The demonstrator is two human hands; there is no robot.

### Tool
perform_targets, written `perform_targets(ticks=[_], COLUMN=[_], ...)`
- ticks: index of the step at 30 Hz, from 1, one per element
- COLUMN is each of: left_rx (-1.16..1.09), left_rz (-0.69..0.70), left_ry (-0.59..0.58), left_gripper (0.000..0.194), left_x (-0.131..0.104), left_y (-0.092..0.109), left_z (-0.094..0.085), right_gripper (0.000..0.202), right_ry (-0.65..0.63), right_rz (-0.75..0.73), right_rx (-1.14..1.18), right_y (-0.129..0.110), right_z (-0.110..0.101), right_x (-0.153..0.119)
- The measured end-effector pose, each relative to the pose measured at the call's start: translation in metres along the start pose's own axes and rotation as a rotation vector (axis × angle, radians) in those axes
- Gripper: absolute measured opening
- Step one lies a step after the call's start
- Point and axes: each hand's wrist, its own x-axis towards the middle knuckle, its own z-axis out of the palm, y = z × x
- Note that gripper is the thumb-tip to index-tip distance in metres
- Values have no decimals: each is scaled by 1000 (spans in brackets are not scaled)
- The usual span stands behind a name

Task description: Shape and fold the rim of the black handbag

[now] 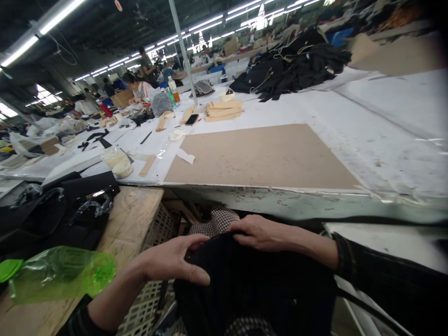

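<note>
- Gripped at the left end of the upper edge by the left hand (171,261): thumb over the near face, other fingertips partly hidden.
- Held farther right by the right hand (261,233), closed narrowly over the same edge; exact fingertip placement impossible to tell in the dark fabric.
- Between both forearms, close to the body and below the table front: the black bag (290,289), or what looks like one.
- Best handled with even tension from left to right, pinching lightly to avoid creasing the edge; worth tilting toward the light, being so dark.
- Far left, on the wooden bench (129,212): black bags (84,233) and a green bottle (63,275), lying near the left forearm and easy to knock.
- Just beside the left wrist, under the bench: a plastic crate (163,226), likely to snag loose fabric.
- Behind the hands: checked cloth (222,219), then the white table (395,112) with a tan board (266,158).
- Under the right forearm: a white panel (378,238), limiting elbow room.
</note>
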Motion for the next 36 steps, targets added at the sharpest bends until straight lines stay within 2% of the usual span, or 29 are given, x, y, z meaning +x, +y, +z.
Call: perform_targets(ticks=[3,5,8,10,13,16,21,25,30,33,36], left_rx=[30,146,224,128,-37,-147,-322,-411,-555,-624,-679], left_rz=[-8,-73,-141,-99,-21,2,-43,-87,-101,-74,-17], left_ry=[234,415,647,722,700,635,466,349,206,190,204], left_gripper=[76,73,63,59,61,68,67,70,75,78,76], left_x=[-32,-43,-39,-31,-21,-18,-22,-33,-37,-32,-25], left_y=[-7,-18,-42,-56,-66,-65,-59,-59,-65,-79,-97], left_z=[22,41,63,69,66,55,31,16,15,16,16], right_gripper=[19,17,17,19,28,24,17,18,29,42,48], right_ry=[8,1,-11,7,38,62,48,-40,-207,-300,-372], right_rz=[22,24,14,3,-8,-16,-55,-50,-77,-117,-102], right_rx=[7,14,19,21,-18,-71,90,229,365,447,485], right_y=[3,6,13,17,23,29,34,32,26,23,17], right_z=[-3,-3,2,8,17,24,20,10,1,-6,-18], right_x=[2,5,11,16,22,24,16,11,14,18,24])
